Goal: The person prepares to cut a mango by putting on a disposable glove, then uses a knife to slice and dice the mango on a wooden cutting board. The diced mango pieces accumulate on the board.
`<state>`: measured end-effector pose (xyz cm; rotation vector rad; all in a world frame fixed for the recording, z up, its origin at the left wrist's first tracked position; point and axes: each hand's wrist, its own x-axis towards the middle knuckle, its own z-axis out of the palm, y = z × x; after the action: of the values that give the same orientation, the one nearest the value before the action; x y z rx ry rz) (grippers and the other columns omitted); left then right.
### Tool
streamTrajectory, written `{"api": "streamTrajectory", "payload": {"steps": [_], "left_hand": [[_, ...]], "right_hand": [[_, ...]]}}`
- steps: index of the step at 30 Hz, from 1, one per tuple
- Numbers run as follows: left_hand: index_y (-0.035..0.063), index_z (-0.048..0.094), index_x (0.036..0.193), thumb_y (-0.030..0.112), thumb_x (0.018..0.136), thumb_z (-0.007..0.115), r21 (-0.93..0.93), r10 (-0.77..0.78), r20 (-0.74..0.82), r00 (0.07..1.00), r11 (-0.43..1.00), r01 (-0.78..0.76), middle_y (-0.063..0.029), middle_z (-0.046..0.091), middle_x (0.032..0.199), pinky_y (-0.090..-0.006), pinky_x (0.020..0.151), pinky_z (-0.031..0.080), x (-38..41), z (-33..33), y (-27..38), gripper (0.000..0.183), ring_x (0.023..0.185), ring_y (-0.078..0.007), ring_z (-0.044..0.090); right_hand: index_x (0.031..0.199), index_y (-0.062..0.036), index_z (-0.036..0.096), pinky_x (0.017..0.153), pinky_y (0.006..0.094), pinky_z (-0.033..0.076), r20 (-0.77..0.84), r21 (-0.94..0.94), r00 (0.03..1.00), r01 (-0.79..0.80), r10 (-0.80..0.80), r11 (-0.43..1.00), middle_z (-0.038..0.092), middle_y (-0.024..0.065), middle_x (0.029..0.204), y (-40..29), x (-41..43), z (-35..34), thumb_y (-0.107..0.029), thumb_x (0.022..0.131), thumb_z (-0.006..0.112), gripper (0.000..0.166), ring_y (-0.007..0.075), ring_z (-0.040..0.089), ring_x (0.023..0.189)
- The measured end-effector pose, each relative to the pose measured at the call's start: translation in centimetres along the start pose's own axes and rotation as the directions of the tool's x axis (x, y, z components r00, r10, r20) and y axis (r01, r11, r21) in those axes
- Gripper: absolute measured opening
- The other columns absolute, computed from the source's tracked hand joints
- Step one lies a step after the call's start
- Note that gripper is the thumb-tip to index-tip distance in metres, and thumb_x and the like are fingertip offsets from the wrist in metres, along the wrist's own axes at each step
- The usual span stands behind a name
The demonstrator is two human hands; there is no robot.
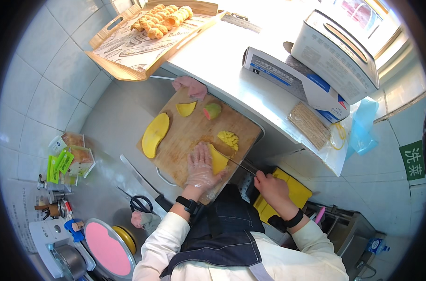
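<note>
My left hand (201,168), in a clear plastic glove, rests on a wooden cutting board (179,140) with its fingers against a yellow mango piece (218,161). My right hand (272,189), seemingly ungloved, grips a knife; its thin blade (241,165) reaches over the board to the mango piece's right edge. Just beyond the blade sits a small heap of diced mango (228,139). A large mango slab (156,135) lies at the board's left. Towards the far edge are a smaller mango piece (186,109) and a cut green-skinned fruit with pink flesh (212,111).
A pink cloth (190,87) touches the board's far edge. Left of the board lie a serrated knife (139,175) and black-handled scissors (141,203). On the raised white shelf stand a wooden tray (149,52) of pastries and a glove box (293,82). A yellow bin (293,189) stands beneath my right hand.
</note>
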<state>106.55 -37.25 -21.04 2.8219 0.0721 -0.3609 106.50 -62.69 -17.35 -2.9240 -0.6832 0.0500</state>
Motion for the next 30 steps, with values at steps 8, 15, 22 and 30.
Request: {"api": "streamTrajectory", "payload": {"steps": [8,15,22,30], "left_hand": [[-0.0050,0.011,0.154,0.065,0.086,0.053,-0.009,-0.029,-0.048,0.998,1.000,0.029,-0.0230,0.011,0.162,-0.0578,0.118,0.001,-0.2,0.7,0.1,0.107,0.151,-0.0379,0.004],[-0.0062,0.007,0.154,0.065,0.085,0.055,0.028,-0.029,-0.006,1.000,0.999,0.029,-0.0253,0.011,0.161,-0.0569,0.119,0.003,-0.5,-0.2,0.6,0.110,0.151,-0.0392,0.004],[-0.0049,0.006,0.154,0.066,0.084,0.056,0.021,-0.014,0.012,1.000,1.000,0.014,-0.0245,0.009,0.162,-0.0563,0.119,0.003,-0.4,-0.5,0.4,0.112,0.151,-0.0386,0.003],[-0.0014,0.016,0.153,0.055,0.091,0.056,-0.118,-0.014,-0.139,0.990,0.993,-0.003,-0.0246,0.019,0.159,-0.0498,0.118,0.016,-0.9,0.5,-1.1,0.093,0.148,-0.0386,0.017]], "right_hand": [[0.091,-0.0125,0.055,0.048,0.0478,0.051,0.165,0.150,0.985,-0.074,0.049,0.986,0.063,0.0155,0.064,-0.2,1.1,0.3,-0.031,0.096,0.053,0.020,0.0359,0.065,0.059],[0.090,-0.0116,0.054,0.051,0.0473,0.052,0.179,0.229,0.979,0.055,-0.098,0.972,0.063,0.0145,0.063,2.5,3.1,1.2,-0.030,0.095,0.054,0.019,0.0359,0.065,0.059],[0.087,-0.0119,0.055,0.048,0.0435,0.052,0.028,0.240,1.000,-0.013,0.007,0.971,0.062,0.0121,0.062,1.9,1.4,3.5,-0.030,0.094,0.057,0.020,0.0333,0.064,0.057],[0.086,-0.0120,0.055,0.047,0.0429,0.052,0.004,0.162,0.999,0.041,-0.043,0.986,0.060,0.0108,0.059,1.1,1.6,0.8,-0.029,0.094,0.059,0.019,0.0324,0.063,0.055]]}}
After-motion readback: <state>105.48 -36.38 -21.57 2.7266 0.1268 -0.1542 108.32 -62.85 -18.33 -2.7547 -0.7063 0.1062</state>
